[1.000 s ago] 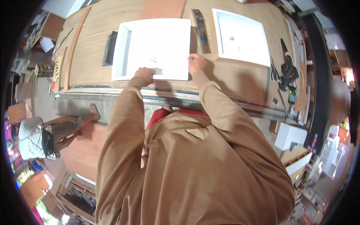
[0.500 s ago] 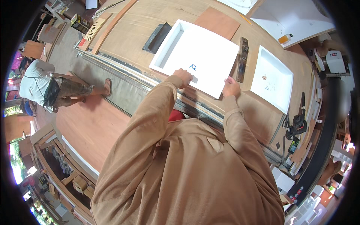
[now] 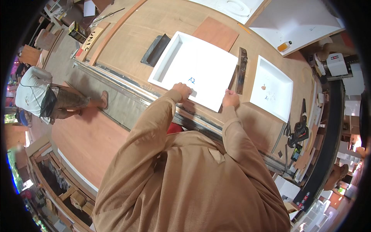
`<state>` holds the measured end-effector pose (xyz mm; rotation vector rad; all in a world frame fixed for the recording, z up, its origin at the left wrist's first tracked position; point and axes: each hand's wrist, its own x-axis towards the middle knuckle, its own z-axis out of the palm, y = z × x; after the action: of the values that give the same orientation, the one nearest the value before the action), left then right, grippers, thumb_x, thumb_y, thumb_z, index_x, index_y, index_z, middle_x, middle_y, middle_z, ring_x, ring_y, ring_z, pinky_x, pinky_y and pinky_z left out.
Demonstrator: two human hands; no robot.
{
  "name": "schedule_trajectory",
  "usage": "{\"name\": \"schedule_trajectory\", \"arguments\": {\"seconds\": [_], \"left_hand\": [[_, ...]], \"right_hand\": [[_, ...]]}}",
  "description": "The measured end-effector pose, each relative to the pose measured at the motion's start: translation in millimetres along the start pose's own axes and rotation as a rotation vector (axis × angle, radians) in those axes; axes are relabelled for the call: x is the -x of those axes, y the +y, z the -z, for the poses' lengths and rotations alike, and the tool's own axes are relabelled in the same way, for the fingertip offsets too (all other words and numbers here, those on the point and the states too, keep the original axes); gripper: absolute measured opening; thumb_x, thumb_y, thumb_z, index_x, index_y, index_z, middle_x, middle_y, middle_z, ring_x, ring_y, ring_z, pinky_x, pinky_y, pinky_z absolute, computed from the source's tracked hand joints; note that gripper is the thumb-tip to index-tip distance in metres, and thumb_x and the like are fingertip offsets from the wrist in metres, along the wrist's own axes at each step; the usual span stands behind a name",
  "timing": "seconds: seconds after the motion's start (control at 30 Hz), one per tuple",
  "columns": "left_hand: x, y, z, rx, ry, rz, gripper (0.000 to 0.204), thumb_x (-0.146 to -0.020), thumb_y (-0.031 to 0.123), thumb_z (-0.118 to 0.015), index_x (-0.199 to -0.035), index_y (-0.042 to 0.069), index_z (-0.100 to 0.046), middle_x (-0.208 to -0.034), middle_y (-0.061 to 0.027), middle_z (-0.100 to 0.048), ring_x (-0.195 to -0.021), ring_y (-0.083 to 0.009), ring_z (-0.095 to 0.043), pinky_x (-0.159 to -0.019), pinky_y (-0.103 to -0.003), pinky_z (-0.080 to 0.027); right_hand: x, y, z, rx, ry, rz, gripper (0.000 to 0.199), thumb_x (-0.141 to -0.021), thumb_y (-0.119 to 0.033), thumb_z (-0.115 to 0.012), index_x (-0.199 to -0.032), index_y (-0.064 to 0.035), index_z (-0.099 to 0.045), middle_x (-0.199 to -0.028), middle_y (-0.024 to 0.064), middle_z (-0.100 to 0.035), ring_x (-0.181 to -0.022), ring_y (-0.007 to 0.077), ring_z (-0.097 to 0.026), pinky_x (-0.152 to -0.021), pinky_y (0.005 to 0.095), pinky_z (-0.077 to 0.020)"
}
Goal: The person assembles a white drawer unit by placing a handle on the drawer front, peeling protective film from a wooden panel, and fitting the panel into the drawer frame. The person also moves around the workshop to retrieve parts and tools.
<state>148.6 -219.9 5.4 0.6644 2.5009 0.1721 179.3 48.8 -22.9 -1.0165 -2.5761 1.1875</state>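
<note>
A shallow white tray [image 3: 210, 63] with raised edges and a blue handwritten mark lies on the wooden worktable before me. My left hand [image 3: 182, 92] is closed, its curled fingers gripping the tray's near edge. At the right near corner, my right hand [image 3: 231, 98] pinches the side edge between thumb and fingers. The undersides of both grips are hidden. Against the tray's left side rests a dark trough-shaped piece [image 3: 155, 50]. A long dark wooden tool, like a hand plane [image 3: 242, 70], lies just right of the tray.
A second white tray [image 3: 270, 87] sits further right, with a black power tool [image 3: 299, 129] beyond it. Behind are a brown board [image 3: 216, 33], a pencil [image 3: 244, 29] and an orange bottle [image 3: 284, 46] beside white panels. Another person [image 3: 50, 94] is bent over at left.
The whole view has shifted, so the table's things appear further left and slightly lower. Both hands keep their places on the tray.
</note>
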Motion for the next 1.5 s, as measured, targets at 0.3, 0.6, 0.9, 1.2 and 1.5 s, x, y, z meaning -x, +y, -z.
{"name": "schedule_trajectory", "arguments": {"seconds": [0.3, 0.6, 0.9, 1.2, 1.5], "left_hand": [[-7, 1, -2, -0.056, 0.010, -0.042, 0.023, -0.084, 0.016, -0.065, -0.105, 0.019, -0.075, -0.103, -0.0150, -0.075, -0.102, -0.0368, -0.071, -0.090, -0.049, -0.057], [-3, 0, 5, -0.088, -0.034, -0.033, 0.020, -0.085, 0.015, -0.063, -0.101, 0.017, -0.076, -0.100, -0.0149, -0.076, -0.099, -0.0371, -0.072, -0.089, -0.048, -0.058], [-6, 1, 2, -0.081, -0.004, -0.061, 0.021, -0.087, 0.014, -0.061, -0.101, 0.017, -0.076, -0.100, -0.0170, -0.076, -0.098, -0.0393, -0.072, -0.087, -0.049, -0.058], [-3, 7, 10, -0.076, 0.004, -0.092, 0.020, -0.085, 0.013, -0.060, -0.096, 0.017, -0.076, -0.098, -0.0180, -0.075, -0.095, -0.0404, -0.072, -0.086, -0.050, -0.058], [-6, -2, 2, -0.080, 0.048, -0.120, 0.019, -0.086, 0.014, -0.059, -0.094, 0.017, -0.076, -0.096, -0.0186, -0.075, -0.095, -0.0407, -0.072, -0.086, -0.050, -0.058]], "right_hand": [[6, -3, -11, 0.191, -0.008, 0.074, 0.039, -0.105, -0.025, -0.047, -0.102, 0.0100, -0.063, -0.102, 0.0345, -0.070, -0.102, 0.0495, -0.067, -0.092, 0.0537, -0.0527], [12, 4, 22, 0.156, -0.081, 0.223, 0.031, -0.102, -0.024, -0.056, -0.093, 0.0028, -0.068, -0.097, 0.0259, -0.072, -0.098, 0.0457, -0.068, -0.090, 0.0530, -0.0524], [27, -6, 10, -0.046, 0.084, 0.105, 0.010, -0.090, -0.015, -0.075, -0.095, -0.0071, -0.078, -0.090, 0.0157, -0.076, -0.089, 0.0352, -0.072, -0.083, 0.0440, -0.0550], [33, 10, 11, 0.004, 0.143, 0.213, 0.007, -0.090, -0.014, -0.073, -0.086, -0.0084, -0.074, -0.085, 0.0140, -0.074, -0.083, 0.0355, -0.070, -0.078, 0.0456, -0.0538], [43, 13, 7, -0.081, 0.114, 0.147, 0.014, -0.092, -0.013, -0.069, -0.102, -0.0065, -0.076, -0.087, 0.0146, -0.075, -0.084, 0.0341, -0.070, -0.085, 0.0433, -0.0529]]}}
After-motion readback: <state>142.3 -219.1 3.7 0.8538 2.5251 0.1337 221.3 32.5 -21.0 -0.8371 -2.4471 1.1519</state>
